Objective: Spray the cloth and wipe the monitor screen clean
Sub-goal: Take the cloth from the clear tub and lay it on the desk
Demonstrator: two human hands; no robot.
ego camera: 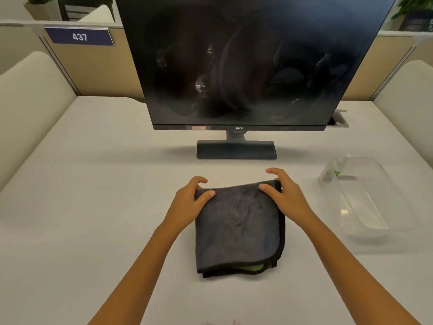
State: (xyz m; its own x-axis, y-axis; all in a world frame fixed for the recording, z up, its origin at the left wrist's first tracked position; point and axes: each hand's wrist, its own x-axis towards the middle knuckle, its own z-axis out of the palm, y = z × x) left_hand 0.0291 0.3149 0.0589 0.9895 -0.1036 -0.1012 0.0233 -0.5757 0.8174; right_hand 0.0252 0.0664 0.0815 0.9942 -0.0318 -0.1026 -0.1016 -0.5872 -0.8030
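Both hands (236, 198) on folded cloth (239, 228) far corners.

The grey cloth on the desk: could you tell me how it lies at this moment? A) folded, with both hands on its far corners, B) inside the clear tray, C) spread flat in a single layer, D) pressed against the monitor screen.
A: the cloth lies folded on the desk, the left hand and right hand holding its far corners.

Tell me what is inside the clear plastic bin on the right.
The clear bin holds a small spray bottle with a green label at its far end. The rest looks bare; the bottle's details are blurred.
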